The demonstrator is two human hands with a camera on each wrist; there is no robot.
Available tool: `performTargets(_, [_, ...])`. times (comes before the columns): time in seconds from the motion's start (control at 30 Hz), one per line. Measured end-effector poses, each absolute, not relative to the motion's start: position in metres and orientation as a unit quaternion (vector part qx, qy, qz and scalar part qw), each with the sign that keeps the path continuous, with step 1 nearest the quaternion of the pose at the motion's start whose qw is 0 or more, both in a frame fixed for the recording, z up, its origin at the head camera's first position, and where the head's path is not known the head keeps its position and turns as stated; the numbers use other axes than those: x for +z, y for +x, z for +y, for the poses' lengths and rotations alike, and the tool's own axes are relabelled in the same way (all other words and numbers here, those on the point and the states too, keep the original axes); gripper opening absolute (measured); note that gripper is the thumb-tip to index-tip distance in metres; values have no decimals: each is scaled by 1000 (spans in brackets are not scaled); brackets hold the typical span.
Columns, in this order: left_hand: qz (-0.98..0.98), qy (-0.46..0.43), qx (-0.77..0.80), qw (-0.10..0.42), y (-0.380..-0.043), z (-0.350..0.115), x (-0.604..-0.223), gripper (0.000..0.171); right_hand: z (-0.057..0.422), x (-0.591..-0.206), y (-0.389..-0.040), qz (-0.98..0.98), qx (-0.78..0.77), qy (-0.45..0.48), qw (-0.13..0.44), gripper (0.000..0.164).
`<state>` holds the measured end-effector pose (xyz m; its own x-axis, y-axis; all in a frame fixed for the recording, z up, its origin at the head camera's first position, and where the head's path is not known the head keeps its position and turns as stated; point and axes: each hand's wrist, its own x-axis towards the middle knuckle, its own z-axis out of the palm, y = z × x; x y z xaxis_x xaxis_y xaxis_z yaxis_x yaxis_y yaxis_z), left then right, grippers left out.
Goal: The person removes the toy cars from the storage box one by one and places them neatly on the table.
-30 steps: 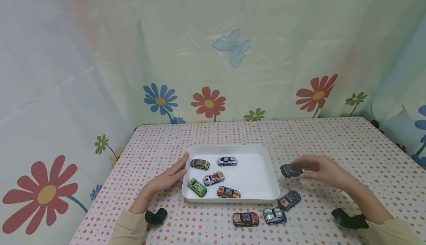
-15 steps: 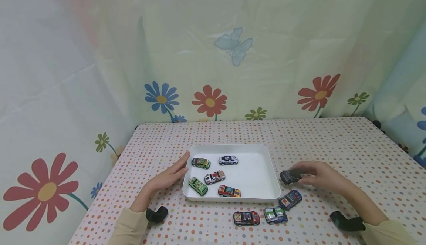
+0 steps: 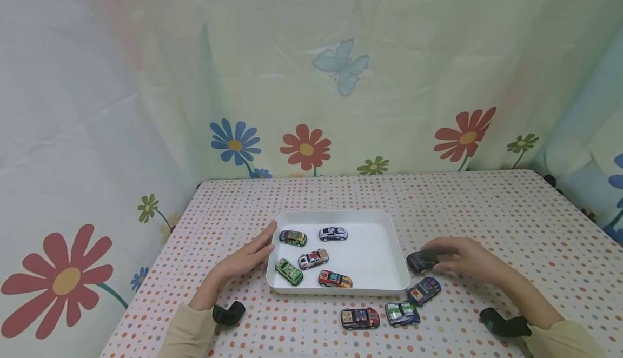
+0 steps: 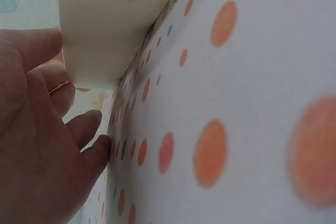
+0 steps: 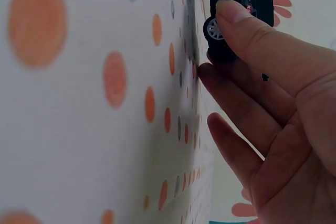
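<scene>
My right hand (image 3: pixel 469 258) pinches a black toy car (image 3: pixel 419 262) just off the tray's right side. In the right wrist view the thumb lies along the car's (image 5: pixel 223 51) side by a wheel, and the other fingers are behind and below it. My left hand (image 3: pixel 248 259), fingers extended, touches the left wall of a white tray (image 3: pixel 375 250). In the left wrist view its fingers rest against the tray wall (image 4: pixel 100 35). Inside the tray are several toy cars: a dark green one (image 3: pixel 293 238), a bright green one (image 3: pixel 289 271), and others in white and red-yellow.
Three toy cars lie on the dotted tablecloth near the tray's front right corner: a blue-orange one (image 3: pixel 424 291), a green-white one (image 3: pixel 402 313) and a red-black one (image 3: pixel 359 318). A flowered curtain (image 3: pixel 413 77) hangs behind the table.
My right hand has lowered the black car and shifted it slightly left, closer to the tray and the blue-orange car. My left hand has stayed at the tray's side.
</scene>
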<state>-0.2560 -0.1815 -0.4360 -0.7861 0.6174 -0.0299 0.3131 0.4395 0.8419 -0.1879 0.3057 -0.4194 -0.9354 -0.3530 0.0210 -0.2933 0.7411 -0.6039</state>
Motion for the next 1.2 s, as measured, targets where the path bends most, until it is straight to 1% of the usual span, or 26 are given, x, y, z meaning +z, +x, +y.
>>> performTargets(0.67, [832,272,453,171,-255,-181,-434,56,294,-417,-186,955,-207,-211,21,40])
performTargets(0.9, [835,273,446,173,-255,-181,-433,56,295,-404,-182,955,-216,-198,42,46])
performTargets(1.0, [836,269,446,173,-255,-180,-432,57,295,-393,-182,955,-228,-190,20,47])
performTargets(1.2, [830,272,455,171,-255,-180,-436,57,287,-364,-191,946,-246,-201,-61,45])
